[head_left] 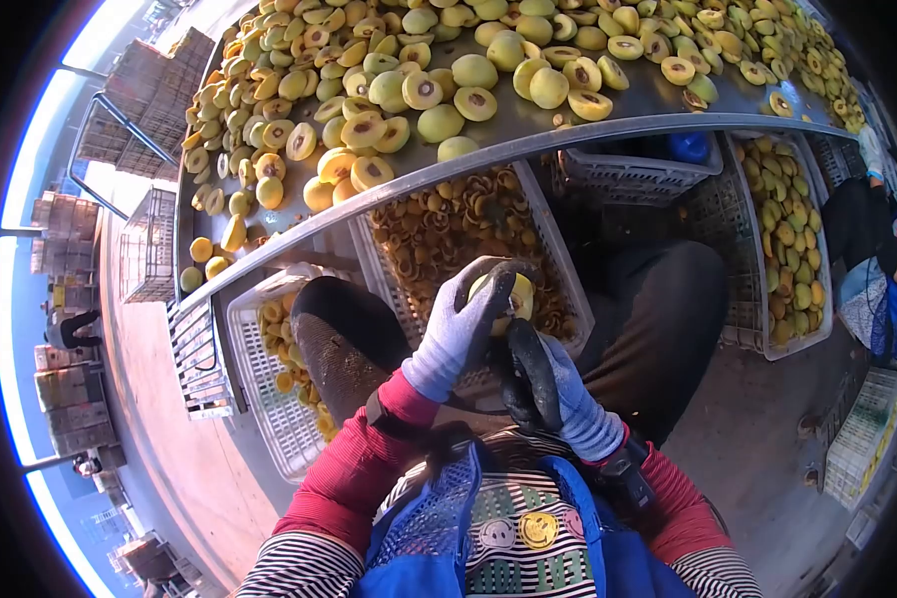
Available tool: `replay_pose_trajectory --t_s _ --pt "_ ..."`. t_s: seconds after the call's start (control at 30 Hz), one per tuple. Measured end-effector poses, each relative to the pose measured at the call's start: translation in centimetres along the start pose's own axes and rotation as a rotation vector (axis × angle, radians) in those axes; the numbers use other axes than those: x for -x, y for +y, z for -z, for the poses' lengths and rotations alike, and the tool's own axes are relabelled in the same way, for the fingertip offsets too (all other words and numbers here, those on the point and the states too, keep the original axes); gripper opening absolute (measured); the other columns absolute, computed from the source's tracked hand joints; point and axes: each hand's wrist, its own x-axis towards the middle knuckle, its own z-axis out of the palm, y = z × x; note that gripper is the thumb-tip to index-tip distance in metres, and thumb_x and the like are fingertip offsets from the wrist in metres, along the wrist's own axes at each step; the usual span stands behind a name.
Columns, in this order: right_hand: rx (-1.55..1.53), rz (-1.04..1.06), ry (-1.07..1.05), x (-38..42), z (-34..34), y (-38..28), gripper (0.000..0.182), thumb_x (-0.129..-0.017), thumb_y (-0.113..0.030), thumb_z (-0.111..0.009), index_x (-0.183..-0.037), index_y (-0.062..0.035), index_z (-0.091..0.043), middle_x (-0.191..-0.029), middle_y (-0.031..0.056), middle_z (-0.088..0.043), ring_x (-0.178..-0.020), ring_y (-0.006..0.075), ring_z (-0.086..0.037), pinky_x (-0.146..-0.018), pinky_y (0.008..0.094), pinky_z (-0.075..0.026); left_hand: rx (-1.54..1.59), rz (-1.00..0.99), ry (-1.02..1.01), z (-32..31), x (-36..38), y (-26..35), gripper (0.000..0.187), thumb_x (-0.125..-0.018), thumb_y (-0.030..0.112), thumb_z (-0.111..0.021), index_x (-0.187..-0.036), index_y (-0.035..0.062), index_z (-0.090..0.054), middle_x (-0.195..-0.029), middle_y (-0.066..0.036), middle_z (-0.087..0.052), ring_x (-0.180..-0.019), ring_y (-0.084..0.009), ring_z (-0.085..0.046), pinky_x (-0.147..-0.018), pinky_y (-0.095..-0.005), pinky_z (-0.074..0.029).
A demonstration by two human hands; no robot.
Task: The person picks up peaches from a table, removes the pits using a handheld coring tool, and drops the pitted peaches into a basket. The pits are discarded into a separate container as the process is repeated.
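Note:
In the middle of the view, my left hand, in a grey glove with dark fingertips, grips a yellow-green stone fruit with its fingers wrapped round it. Just below the fruit is my right hand, gloved the same way. Its fingers are curled closed, and whatever they hold is hidden. Both hands are above my lap, over a crate of brown fruit scraps. Beyond them, a metal table carries many fruits, mostly cut in half with brown centres showing.
The table's raised metal rim crosses in front of my knees. A white crate with fruit pieces stands at left, and a crate of yellow-green fruit at right. Another crate holds something blue. A co-worker is at far right.

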Motion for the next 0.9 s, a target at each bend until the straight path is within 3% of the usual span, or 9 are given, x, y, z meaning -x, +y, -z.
replay_pose_trajectory --t_s 0.1,0.17,0.23,0.33,0.37,0.47,0.53,0.63,0.9 --pt "-0.393 -0.262 -0.2 0.0 1.2 1.3 0.041 -0.097 -0.049 -0.041 -0.085 -0.0121 -0.053 -0.057 -0.002 -0.044 -0.04 0.007 -0.039 -0.036 0.0202 -0.03 -0.27 -0.176 0.063 -0.2 -0.1 -0.2 0.028 -0.091 0.017 -0.054 -0.112 -0.0003 -0.059 -0.095 -0.006 -0.065 -0.079 -0.0169 -0.063 -0.074 -0.0266 -0.05" --pt "-0.604 -0.403 -0.29 0.2 1.7 1.6 0.043 -0.096 -0.052 -0.04 -0.083 -0.0124 -0.051 -0.055 -0.0022 -0.04 -0.039 0.0068 -0.036 -0.035 0.0206 -0.029 -0.764 -0.611 -0.002 0.5 -0.4 0.2 0.028 -0.084 0.009 -0.057 -0.11 -0.0011 -0.06 -0.095 -0.013 -0.066 -0.083 -0.0247 -0.066 -0.074 -0.03 -0.051" --pt "-0.82 -0.548 -0.383 0.4 2.0 2.0 0.045 -0.095 -0.054 -0.038 -0.082 -0.0126 -0.05 -0.054 -0.0025 -0.037 -0.038 0.0067 -0.033 -0.034 0.021 -0.029 -0.822 -0.561 -0.087 0.6 -0.4 0.9 0.033 -0.078 0.005 -0.059 -0.11 -0.0014 -0.06 -0.097 -0.018 -0.065 -0.086 -0.0309 -0.066 -0.075 -0.0326 -0.052" --pt "-1.066 -0.591 -0.553 0.3 2.2 2.2 0.045 -0.096 -0.053 -0.038 -0.082 -0.0112 -0.048 -0.053 -0.0018 -0.035 -0.038 0.0073 -0.031 -0.032 0.0222 -0.027 -0.541 -0.541 -0.124 0.5 -0.9 -1.0 0.032 -0.081 0.013 -0.062 -0.11 0.002 -0.06 -0.092 -0.013 -0.064 -0.078 -0.0237 -0.066 -0.068 -0.0315 -0.051" --pt "-1.106 -0.584 -0.605 0.2 2.2 2.2 0.046 -0.096 -0.053 -0.037 -0.083 -0.0108 -0.048 -0.053 -0.0012 -0.036 -0.039 0.0077 -0.032 -0.032 0.0223 -0.027 -0.12 -0.142 -0.13 -0.5 0.0 -1.2 0.027 -0.089 0.017 -0.055 -0.109 0.0005 -0.06 -0.087 -0.006 -0.063 -0.076 -0.0143 -0.061 -0.069 -0.0273 -0.048" --pt "-1.201 -0.558 -0.67 0.2 2.0 2.7 0.047 -0.097 -0.053 -0.034 -0.082 -0.0099 -0.047 -0.054 -0.0006 -0.037 -0.039 0.0082 -0.033 -0.031 0.0223 -0.028 -0.004 -0.106 -0.079 -1.6 0.6 -1.7 0.028 -0.094 0.024 -0.05 -0.105 0.0008 -0.061 -0.083 -0.001 -0.06 -0.072 -0.0095 -0.054 -0.068 -0.025 -0.046" --pt "-1.245 -0.546 -0.68 0.2 1.9 2.9 0.047 -0.097 -0.052 -0.033 -0.082 -0.0094 -0.047 -0.054 -0.0006 -0.037 -0.04 0.0082 -0.034 -0.031 0.0222 -0.028 0.275 0.164 0.001 -1.5 1.1 -3.4 0.039 -0.094 0.037 -0.049 -0.107 0.0022 -0.061 -0.085 -0.005 -0.062 -0.075 -0.011 -0.056 -0.07 -0.0263 -0.047" --pt "-1.27 -0.518 -0.72 -0.2 2.0 3.5 0.048 -0.097 -0.053 -0.033 -0.081 -0.009 -0.045 -0.056 -0.0001 -0.039 -0.04 0.0085 -0.035 -0.032 0.0227 -0.029 0.512 0.225 0.047 -1.8 1.3 -5.7 0.036 -0.095 0.037 -0.048 -0.104 0.0047 -0.062 -0.081 -0.003 -0.059 -0.072 -0.0099 -0.054 -0.066 -0.0257 -0.045" --pt "-1.206 -0.569 -0.717 -0.5 2.7 5.3 0.048 -0.097 -0.053 -0.034 -0.08 -0.009 -0.045 -0.054 0.0 -0.039 -0.04 0.0088 -0.037 -0.032 0.0228 -0.03 0.378 0.28 0.098 -1.5 2.2 -4.3 0.036 -0.093 0.038 -0.053 -0.102 0.0039 -0.063 -0.081 -0.002 -0.059 -0.07 -0.0099 -0.052 -0.065 -0.0245 -0.044"
